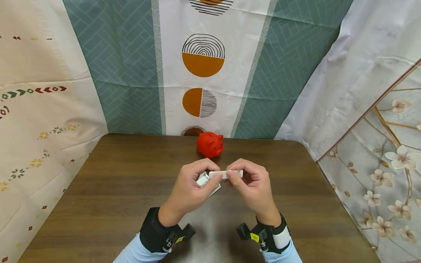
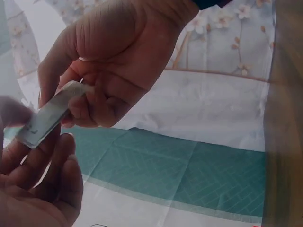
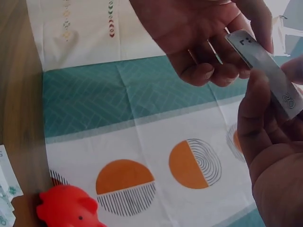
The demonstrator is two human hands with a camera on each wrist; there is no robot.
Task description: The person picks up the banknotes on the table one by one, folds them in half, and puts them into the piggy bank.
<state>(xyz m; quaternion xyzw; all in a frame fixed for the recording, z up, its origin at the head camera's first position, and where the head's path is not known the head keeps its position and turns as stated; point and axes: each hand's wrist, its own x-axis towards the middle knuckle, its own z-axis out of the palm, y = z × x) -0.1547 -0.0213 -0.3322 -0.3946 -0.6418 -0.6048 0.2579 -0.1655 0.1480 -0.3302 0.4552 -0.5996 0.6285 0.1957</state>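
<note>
A banknote [image 1: 223, 174] folded into a narrow pale strip is stretched level between the two hands. My left hand [image 1: 190, 187] pinches its left end between thumb and fingers; my right hand [image 1: 254, 187] pinches it toward the right end. Printed marks, among them a "20", show on the strip [image 3: 266, 66] in the right wrist view. Below the left hand, more greenish-white notes [image 1: 203, 178] lie on the table, partly hidden by its fingers. Just beyond the hands stands a red piggy bank [image 1: 209, 144].
The brown wooden table [image 1: 131, 175] reaches back to a teal and white patterned curtain [image 1: 125, 65]. Cream cloth [image 1: 39, 109] hangs on the left, flowered cloth [image 1: 378, 175] on the right. Both wrists wear black straps with small cameras.
</note>
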